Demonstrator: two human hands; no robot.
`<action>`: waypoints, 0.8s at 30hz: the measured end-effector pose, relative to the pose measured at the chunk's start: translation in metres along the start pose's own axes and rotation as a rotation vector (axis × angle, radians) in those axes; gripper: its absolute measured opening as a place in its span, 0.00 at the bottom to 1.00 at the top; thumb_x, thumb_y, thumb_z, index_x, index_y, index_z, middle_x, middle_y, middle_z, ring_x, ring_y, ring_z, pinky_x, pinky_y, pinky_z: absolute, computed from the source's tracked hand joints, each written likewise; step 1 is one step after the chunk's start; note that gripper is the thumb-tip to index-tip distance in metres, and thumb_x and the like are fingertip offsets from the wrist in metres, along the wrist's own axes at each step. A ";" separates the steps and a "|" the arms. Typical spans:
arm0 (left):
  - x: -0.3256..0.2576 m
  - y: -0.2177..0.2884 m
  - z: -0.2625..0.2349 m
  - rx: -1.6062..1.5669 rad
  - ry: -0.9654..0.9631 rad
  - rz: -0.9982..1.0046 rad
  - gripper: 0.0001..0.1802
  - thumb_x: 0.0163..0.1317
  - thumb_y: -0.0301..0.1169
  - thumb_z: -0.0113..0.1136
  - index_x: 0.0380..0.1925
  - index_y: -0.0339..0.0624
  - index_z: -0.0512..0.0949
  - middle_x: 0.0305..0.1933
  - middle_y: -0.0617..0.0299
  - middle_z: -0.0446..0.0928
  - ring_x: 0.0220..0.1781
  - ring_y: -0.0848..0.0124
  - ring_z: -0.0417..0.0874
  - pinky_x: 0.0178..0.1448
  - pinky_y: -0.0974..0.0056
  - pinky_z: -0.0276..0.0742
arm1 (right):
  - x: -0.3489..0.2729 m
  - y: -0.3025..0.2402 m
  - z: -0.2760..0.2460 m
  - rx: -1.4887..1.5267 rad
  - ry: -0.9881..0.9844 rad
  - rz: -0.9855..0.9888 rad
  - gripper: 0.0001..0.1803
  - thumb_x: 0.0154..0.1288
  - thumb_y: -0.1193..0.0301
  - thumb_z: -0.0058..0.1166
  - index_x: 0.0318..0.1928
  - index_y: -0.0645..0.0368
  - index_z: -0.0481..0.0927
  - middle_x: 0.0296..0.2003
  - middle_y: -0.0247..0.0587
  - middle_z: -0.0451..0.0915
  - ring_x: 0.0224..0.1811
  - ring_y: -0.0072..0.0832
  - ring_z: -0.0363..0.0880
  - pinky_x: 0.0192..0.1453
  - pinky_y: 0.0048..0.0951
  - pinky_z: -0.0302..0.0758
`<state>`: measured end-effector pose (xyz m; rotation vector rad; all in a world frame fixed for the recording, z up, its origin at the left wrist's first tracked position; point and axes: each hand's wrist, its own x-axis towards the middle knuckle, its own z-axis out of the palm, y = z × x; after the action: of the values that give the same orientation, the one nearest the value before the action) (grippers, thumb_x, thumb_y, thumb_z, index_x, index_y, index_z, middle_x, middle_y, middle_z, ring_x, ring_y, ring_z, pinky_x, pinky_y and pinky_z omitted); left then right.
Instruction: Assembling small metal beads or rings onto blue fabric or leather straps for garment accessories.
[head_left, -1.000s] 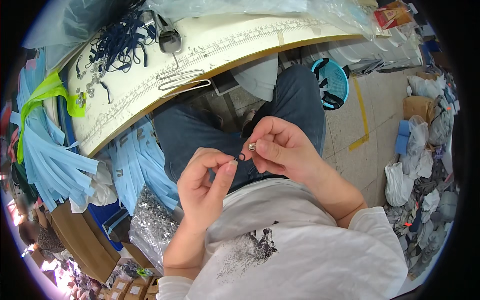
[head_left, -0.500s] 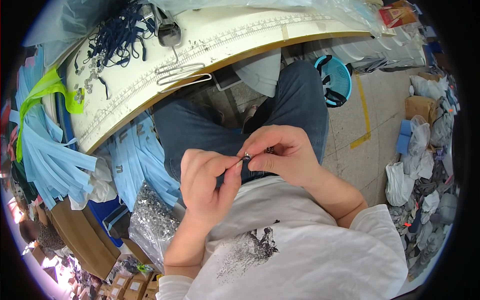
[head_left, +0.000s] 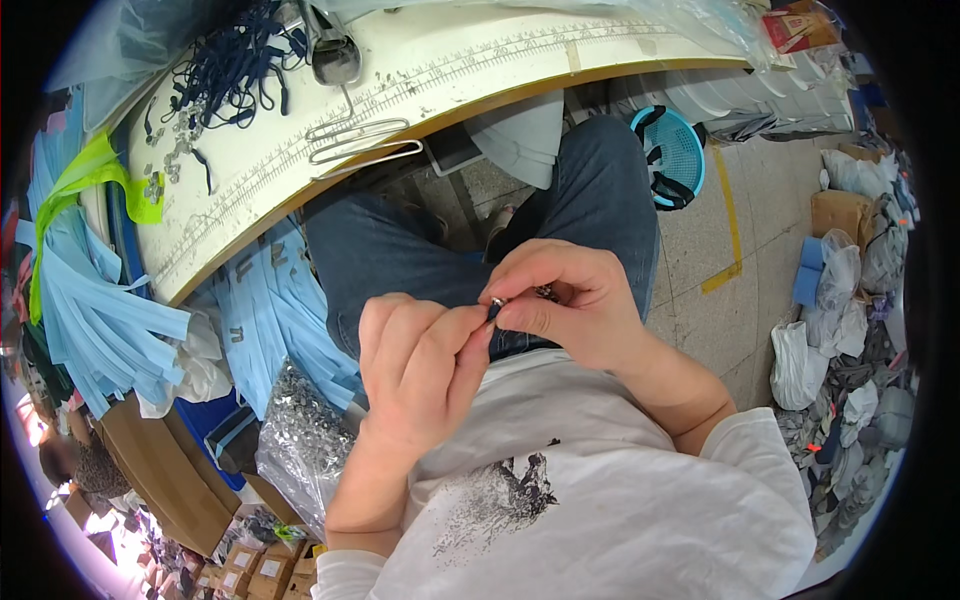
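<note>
Pinching a small metal fitting (head_left: 497, 300) together over the lap, the left hand (head_left: 415, 365) and right hand (head_left: 565, 300) close narrowly on it with a dark cord end; seemingly mid-assembly. More dark cords (head_left: 230, 65) lie at the table's (head_left: 480, 70) far-left corner beside wire clips (head_left: 362, 140); nothing obstructs.

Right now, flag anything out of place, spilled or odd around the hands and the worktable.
Nothing looks damaged. Both hands, left hand and right hand, pinch a small metal piece over the lap. On the white worktable, small metal parts lie scattered loose beside a tangle of dark cords, untidy rather than spilled.
</note>
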<state>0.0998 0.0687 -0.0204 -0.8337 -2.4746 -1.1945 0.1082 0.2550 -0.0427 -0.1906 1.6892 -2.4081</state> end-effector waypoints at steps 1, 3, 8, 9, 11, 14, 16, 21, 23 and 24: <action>0.000 -0.001 0.000 0.008 0.002 0.011 0.16 0.44 0.19 0.69 0.35 0.39 0.78 0.29 0.61 0.74 0.30 0.61 0.72 0.37 0.62 0.69 | 0.000 0.001 0.000 -0.013 -0.002 -0.014 0.11 0.58 0.83 0.62 0.43 0.64 0.82 0.39 0.38 0.80 0.38 0.19 0.80 0.38 0.17 0.75; -0.001 -0.001 0.000 0.015 0.004 0.020 0.16 0.43 0.19 0.69 0.35 0.39 0.78 0.29 0.61 0.73 0.30 0.61 0.72 0.37 0.61 0.70 | 0.001 0.000 -0.001 -0.042 -0.008 -0.028 0.11 0.57 0.83 0.63 0.42 0.64 0.83 0.38 0.39 0.81 0.38 0.19 0.79 0.37 0.18 0.75; -0.001 0.001 -0.001 0.013 -0.014 -0.012 0.17 0.43 0.19 0.69 0.35 0.39 0.79 0.29 0.61 0.73 0.30 0.61 0.71 0.36 0.62 0.69 | 0.004 -0.003 -0.001 -0.143 -0.017 -0.103 0.11 0.55 0.82 0.65 0.40 0.63 0.84 0.36 0.38 0.81 0.36 0.21 0.79 0.36 0.20 0.73; -0.001 0.001 -0.001 0.013 -0.014 -0.013 0.17 0.43 0.19 0.69 0.35 0.39 0.79 0.29 0.61 0.73 0.30 0.61 0.71 0.36 0.62 0.69 | 0.004 -0.004 -0.001 -0.168 -0.010 -0.098 0.12 0.54 0.82 0.65 0.41 0.63 0.85 0.36 0.38 0.81 0.36 0.22 0.79 0.36 0.20 0.73; 0.000 0.000 -0.002 0.024 -0.034 0.022 0.16 0.42 0.19 0.69 0.35 0.39 0.79 0.29 0.61 0.73 0.30 0.61 0.71 0.35 0.62 0.69 | 0.004 -0.005 -0.001 -0.193 -0.005 -0.094 0.12 0.54 0.82 0.66 0.41 0.62 0.85 0.36 0.38 0.81 0.35 0.22 0.79 0.36 0.21 0.73; 0.001 0.000 -0.002 0.026 -0.017 0.021 0.16 0.43 0.20 0.69 0.35 0.39 0.79 0.29 0.61 0.73 0.30 0.61 0.71 0.36 0.62 0.69 | 0.005 -0.006 -0.002 -0.240 -0.029 -0.095 0.13 0.54 0.82 0.66 0.42 0.61 0.86 0.35 0.37 0.81 0.35 0.23 0.79 0.37 0.21 0.73; 0.000 0.000 -0.002 0.036 -0.010 0.005 0.15 0.44 0.20 0.69 0.34 0.39 0.79 0.29 0.61 0.74 0.30 0.62 0.71 0.36 0.62 0.69 | 0.006 -0.008 -0.002 -0.239 -0.044 -0.075 0.13 0.53 0.81 0.66 0.41 0.61 0.86 0.35 0.37 0.80 0.35 0.24 0.78 0.36 0.21 0.73; -0.001 0.001 -0.003 0.032 -0.002 -0.038 0.11 0.49 0.21 0.68 0.34 0.34 0.80 0.30 0.57 0.77 0.31 0.60 0.73 0.38 0.61 0.70 | 0.004 -0.009 -0.001 -0.169 -0.037 0.042 0.12 0.57 0.80 0.65 0.43 0.60 0.85 0.35 0.34 0.81 0.34 0.18 0.77 0.36 0.20 0.73; -0.001 0.001 -0.002 0.027 0.002 -0.052 0.13 0.49 0.22 0.69 0.37 0.34 0.82 0.31 0.57 0.78 0.31 0.61 0.74 0.38 0.61 0.70 | 0.003 -0.007 -0.002 -0.053 -0.001 0.172 0.12 0.58 0.80 0.64 0.44 0.60 0.84 0.35 0.32 0.81 0.34 0.16 0.76 0.36 0.20 0.73; -0.001 0.001 -0.003 0.028 0.001 -0.052 0.13 0.49 0.22 0.69 0.37 0.34 0.82 0.31 0.57 0.78 0.31 0.61 0.74 0.38 0.61 0.70 | 0.002 -0.001 -0.004 0.012 -0.014 0.179 0.11 0.59 0.80 0.64 0.43 0.60 0.83 0.35 0.31 0.81 0.34 0.14 0.75 0.35 0.19 0.72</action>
<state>0.1014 0.0667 -0.0187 -0.7655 -2.5202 -1.1744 0.1055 0.2584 -0.0436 -0.0515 1.6115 -2.2800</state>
